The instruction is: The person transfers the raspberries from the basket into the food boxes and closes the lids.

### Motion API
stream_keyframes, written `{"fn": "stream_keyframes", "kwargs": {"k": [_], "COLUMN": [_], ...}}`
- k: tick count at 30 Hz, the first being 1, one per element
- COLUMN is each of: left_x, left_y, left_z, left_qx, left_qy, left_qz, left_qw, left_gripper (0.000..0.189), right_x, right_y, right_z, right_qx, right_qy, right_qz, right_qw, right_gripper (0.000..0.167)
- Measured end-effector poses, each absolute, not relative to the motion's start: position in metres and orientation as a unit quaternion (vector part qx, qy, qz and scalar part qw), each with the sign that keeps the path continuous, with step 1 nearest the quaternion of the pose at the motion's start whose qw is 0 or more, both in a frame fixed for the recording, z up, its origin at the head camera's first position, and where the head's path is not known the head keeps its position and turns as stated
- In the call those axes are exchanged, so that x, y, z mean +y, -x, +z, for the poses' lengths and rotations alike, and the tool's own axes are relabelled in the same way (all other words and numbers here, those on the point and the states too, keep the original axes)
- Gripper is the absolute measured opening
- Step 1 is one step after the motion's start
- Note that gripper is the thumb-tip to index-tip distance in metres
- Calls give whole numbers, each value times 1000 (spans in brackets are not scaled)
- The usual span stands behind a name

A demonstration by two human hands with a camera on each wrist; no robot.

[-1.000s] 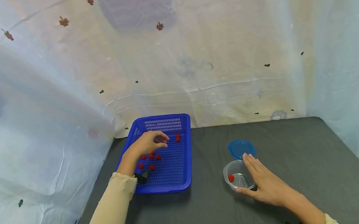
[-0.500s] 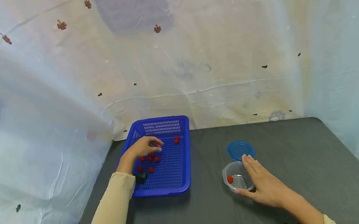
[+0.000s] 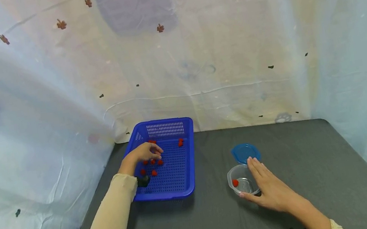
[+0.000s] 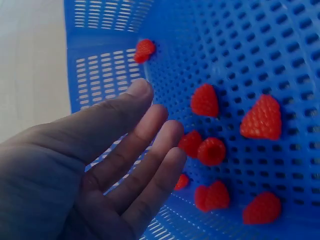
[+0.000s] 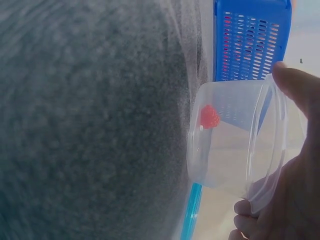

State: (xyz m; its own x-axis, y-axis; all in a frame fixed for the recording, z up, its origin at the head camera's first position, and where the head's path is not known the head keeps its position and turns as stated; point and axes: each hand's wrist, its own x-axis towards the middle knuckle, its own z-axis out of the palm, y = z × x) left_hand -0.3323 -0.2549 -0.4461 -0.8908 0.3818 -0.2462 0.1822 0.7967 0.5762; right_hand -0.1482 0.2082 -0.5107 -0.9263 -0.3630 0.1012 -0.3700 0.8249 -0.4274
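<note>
While my left hand [image 3: 144, 152] hovers over the left side of the blue basket [image 3: 175, 181], thumb spread from loosely curved fingers, nothing in it, red raspberries [image 4: 262, 119] lie scattered on the basket floor just beyond my fingertips. Two sit close together near the right wall, seen from above. My right hand [image 3: 271, 190] holds the clear container [image 5: 227, 160] across its rim, thumb one side, fingers the other; container stands upright on the grey table [image 3: 217, 220], right of basket, well apart. One raspberry [image 3: 235, 182] inside, left side. Blue lid [image 3: 245, 152] lies flat just behind.
</note>
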Motion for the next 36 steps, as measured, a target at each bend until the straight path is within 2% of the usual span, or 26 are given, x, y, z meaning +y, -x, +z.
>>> {"fn": "stream_keyframes", "kwargs": {"k": [18, 36], "left_x": [-248, -244], "left_y": [330, 331], "left_z": [-447, -452], "left_qx": [933, 942], "left_qy": [-105, -102], "left_qz": [263, 238], "left_qw": [224, 215], "left_gripper": [21, 14], "right_x": [209, 209], "right_y": [148, 148], "right_z": [-508, -509], "right_qx": [-955, -957], "right_qy": [-194, -190], "right_qz": [224, 220], "right_qw": [10, 5], "right_gripper": [118, 120]}}
